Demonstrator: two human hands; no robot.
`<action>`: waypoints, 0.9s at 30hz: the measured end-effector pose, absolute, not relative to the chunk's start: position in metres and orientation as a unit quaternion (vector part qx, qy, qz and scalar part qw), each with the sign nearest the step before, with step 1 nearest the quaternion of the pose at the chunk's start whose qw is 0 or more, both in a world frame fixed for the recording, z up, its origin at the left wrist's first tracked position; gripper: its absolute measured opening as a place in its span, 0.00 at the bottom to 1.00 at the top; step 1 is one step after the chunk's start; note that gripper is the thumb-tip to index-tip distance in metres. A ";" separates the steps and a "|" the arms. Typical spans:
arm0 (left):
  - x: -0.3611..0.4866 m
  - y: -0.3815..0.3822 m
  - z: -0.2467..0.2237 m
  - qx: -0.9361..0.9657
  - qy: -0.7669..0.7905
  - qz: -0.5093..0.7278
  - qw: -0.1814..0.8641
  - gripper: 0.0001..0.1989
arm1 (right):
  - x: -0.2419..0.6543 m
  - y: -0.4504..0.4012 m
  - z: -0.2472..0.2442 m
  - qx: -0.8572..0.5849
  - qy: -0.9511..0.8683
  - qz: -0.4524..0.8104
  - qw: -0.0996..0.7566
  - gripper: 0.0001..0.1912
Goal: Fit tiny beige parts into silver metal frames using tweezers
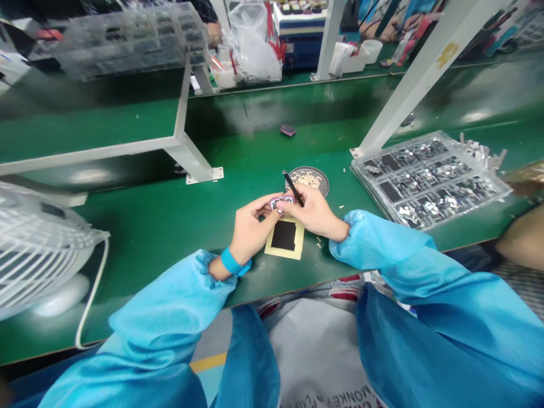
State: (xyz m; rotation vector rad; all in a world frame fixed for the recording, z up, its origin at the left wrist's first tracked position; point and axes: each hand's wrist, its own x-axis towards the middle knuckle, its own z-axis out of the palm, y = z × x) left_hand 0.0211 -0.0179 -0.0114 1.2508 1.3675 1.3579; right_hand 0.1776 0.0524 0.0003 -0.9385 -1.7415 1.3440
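The left grip (253,226) is pinching a small pink part (280,203), the right grip (308,212) is clasping a black stylus (294,188); a slip could drop the part onto the worktop (127,272).

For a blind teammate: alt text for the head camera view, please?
The left hand and right hand pinch a small pink-and-white part over a green workbench, the right holding a black stylus. Below lies a black square on a tan sheet; to the right, a clear tray of metal parts.
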 end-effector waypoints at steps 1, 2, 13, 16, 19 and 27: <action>0.022 -0.018 -0.012 0.492 0.539 0.546 0.411 0.20 | 0.177 0.052 0.002 -0.367 -0.678 0.522 0.366 0.26; 0.022 -0.019 -0.012 0.489 0.536 0.552 0.411 0.19 | 0.177 0.051 0.003 -0.369 -0.679 0.517 0.367 0.27; 0.027 -0.016 -0.010 0.445 0.529 0.584 0.426 0.18 | 0.174 0.059 -0.007 -0.365 -0.680 0.521 0.365 0.26; 0.023 -0.014 -0.010 0.465 0.527 0.568 0.428 0.19 | 0.177 0.062 -0.008 -0.348 -0.692 0.523 0.356 0.23; 0.019 -0.013 -0.010 0.515 0.550 0.538 0.378 0.18 | 0.185 0.065 -0.004 -0.331 -0.735 0.466 0.365 0.18; 0.016 -0.014 -0.007 0.618 0.585 0.474 0.225 0.15 | 0.199 0.075 -0.001 -0.206 -0.825 0.307 0.426 0.07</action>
